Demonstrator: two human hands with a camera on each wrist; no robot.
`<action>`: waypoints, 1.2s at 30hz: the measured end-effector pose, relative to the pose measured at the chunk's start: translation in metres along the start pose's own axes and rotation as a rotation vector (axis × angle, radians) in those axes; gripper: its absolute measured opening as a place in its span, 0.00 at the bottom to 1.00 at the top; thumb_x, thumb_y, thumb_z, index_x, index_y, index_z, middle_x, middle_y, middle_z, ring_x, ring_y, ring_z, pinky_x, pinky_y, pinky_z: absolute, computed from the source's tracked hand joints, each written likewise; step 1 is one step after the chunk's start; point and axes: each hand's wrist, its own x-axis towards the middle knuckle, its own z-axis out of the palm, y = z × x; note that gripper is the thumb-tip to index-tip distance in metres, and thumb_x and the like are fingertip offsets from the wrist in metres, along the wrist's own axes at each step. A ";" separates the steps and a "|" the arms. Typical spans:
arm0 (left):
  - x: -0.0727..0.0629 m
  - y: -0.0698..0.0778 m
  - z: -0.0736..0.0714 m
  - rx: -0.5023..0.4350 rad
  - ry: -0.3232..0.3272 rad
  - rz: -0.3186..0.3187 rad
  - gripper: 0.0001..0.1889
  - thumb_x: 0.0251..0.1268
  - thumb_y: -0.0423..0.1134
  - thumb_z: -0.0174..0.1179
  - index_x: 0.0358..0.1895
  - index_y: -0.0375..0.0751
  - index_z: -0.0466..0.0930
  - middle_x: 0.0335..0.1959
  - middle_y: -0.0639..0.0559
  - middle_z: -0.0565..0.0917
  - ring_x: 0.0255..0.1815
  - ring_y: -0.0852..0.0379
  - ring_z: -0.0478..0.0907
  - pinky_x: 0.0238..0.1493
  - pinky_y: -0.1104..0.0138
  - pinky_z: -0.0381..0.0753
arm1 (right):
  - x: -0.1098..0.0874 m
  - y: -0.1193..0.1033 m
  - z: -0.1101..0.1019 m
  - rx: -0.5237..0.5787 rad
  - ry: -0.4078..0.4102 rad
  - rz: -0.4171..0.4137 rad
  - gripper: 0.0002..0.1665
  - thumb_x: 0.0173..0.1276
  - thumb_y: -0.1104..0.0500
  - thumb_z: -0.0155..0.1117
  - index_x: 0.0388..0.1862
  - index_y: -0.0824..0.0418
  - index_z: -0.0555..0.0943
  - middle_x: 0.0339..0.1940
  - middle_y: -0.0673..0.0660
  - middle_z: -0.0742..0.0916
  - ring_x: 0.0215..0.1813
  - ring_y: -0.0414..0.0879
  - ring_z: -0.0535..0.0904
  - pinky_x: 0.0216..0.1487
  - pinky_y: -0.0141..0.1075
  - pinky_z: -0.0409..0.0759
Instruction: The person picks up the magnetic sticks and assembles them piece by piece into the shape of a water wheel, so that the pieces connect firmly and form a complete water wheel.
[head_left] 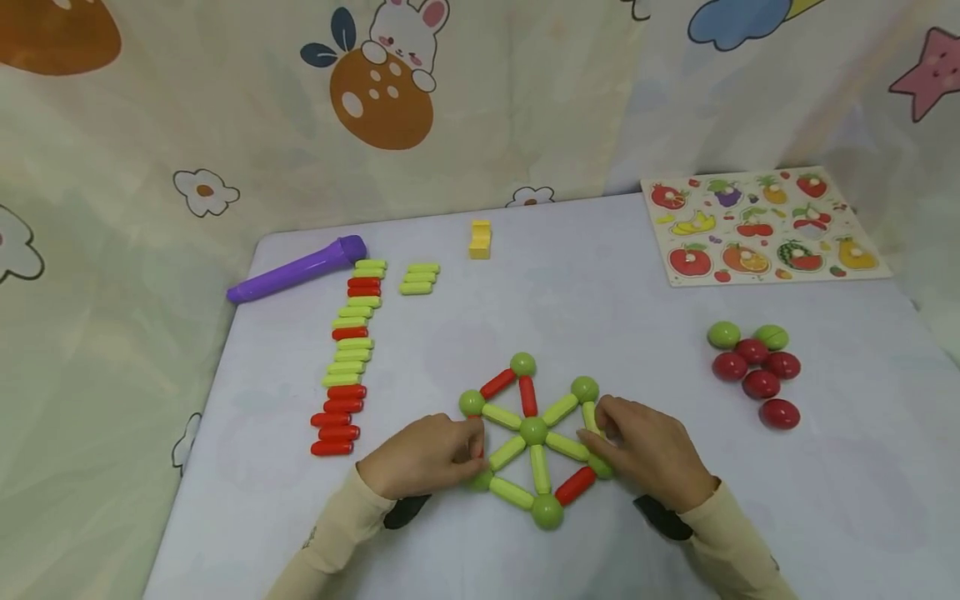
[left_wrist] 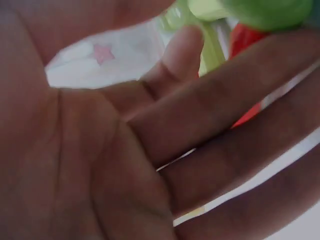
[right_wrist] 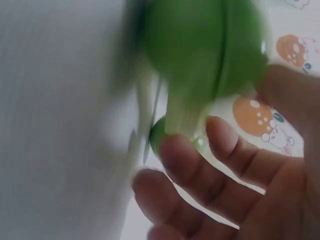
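Observation:
A wheel-like figure of magnetic balls and rods lies on the table, with spokes around a green centre ball [head_left: 533,431]. At its left side my left hand [head_left: 426,454] pinches a red rod [left_wrist: 243,40] between two green balls, its fingers largely hiding that rod in the head view. My right hand [head_left: 651,446] is at the other side, thumb and fingers around a yellow-green rod [head_left: 591,417] below the upper right green ball [head_left: 585,389]. Close to the right wrist camera is a blurred green ball [right_wrist: 200,47]. A red rod [head_left: 576,486] runs to the bottom green ball [head_left: 547,512].
Red and yellow-green rods [head_left: 348,355] form a column at left, with three more yellow-green rods [head_left: 420,279] beside its top. A purple toy microphone [head_left: 296,271], small yellow block [head_left: 480,240] and fruit puzzle board [head_left: 772,225] lie farther back. Several red balls [head_left: 761,384] and two green ones sit right.

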 end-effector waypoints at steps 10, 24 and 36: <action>-0.033 -0.025 -0.024 0.206 0.284 -0.264 0.12 0.52 0.37 0.71 0.37 0.46 0.77 0.26 0.55 0.77 0.27 0.60 0.72 0.25 0.68 0.71 | -0.001 0.002 0.002 0.045 -0.034 -0.012 0.18 0.57 0.50 0.73 0.31 0.50 0.70 0.17 0.43 0.69 0.20 0.35 0.62 0.20 0.29 0.60; -0.089 -0.059 -0.025 0.419 0.257 -0.569 0.13 0.44 0.33 0.73 0.30 0.44 0.75 0.21 0.53 0.75 0.22 0.53 0.68 0.21 0.63 0.67 | -0.001 0.003 0.002 0.073 -0.036 -0.021 0.17 0.60 0.50 0.71 0.30 0.50 0.70 0.17 0.42 0.68 0.20 0.34 0.62 0.19 0.28 0.60; -0.084 -0.056 -0.018 0.404 0.340 -0.464 0.10 0.46 0.36 0.74 0.29 0.43 0.81 0.23 0.53 0.75 0.25 0.56 0.67 0.23 0.66 0.68 | -0.001 0.004 0.001 0.068 -0.031 -0.021 0.16 0.60 0.51 0.71 0.31 0.50 0.70 0.17 0.42 0.68 0.20 0.34 0.62 0.19 0.28 0.61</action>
